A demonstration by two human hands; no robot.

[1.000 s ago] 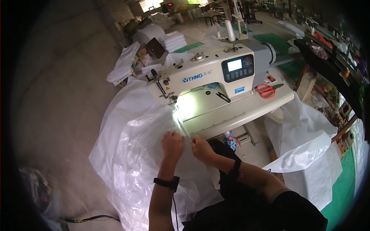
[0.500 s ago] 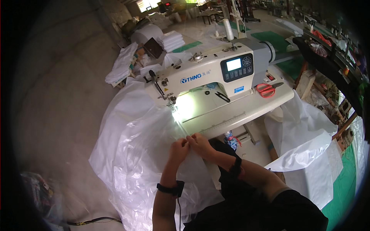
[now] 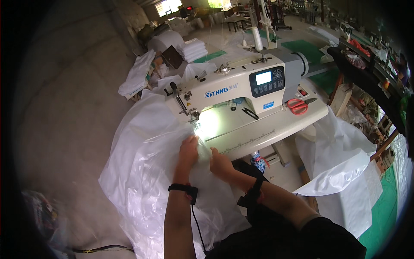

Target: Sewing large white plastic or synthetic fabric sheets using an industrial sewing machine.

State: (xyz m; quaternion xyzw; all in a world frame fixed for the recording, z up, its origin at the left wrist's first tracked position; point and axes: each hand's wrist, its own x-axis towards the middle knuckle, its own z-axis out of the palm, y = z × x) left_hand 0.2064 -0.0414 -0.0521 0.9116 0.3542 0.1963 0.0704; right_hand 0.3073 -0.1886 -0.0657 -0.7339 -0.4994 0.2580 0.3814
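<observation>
A large translucent white plastic sheet (image 3: 142,172) hangs over the left end of the sewing machine (image 3: 228,88) and runs under its lit needle area. My left hand (image 3: 188,150) is closed on the sheet close to the needle; its fingertips partly blend into the plastic. Lower and to the right, just off the front edge of the white machine bed (image 3: 246,138), my right hand (image 3: 221,165) is closed with its thumb up, gripping the sheet's edge. The sheet stretches between the needle and this hand.
On the bed lie red-handled scissors (image 3: 297,106) and black thread snips (image 3: 250,113). A white thread cone (image 3: 257,39) stands behind the machine. More white sheeting (image 3: 336,155) hangs at the right. Folded white stacks (image 3: 194,49) sit at the back left.
My hands were together at the sheet's edge. The left has moved up and left toward the needle; the right has stayed near the bed's front edge, slightly lower, so they are now apart.
</observation>
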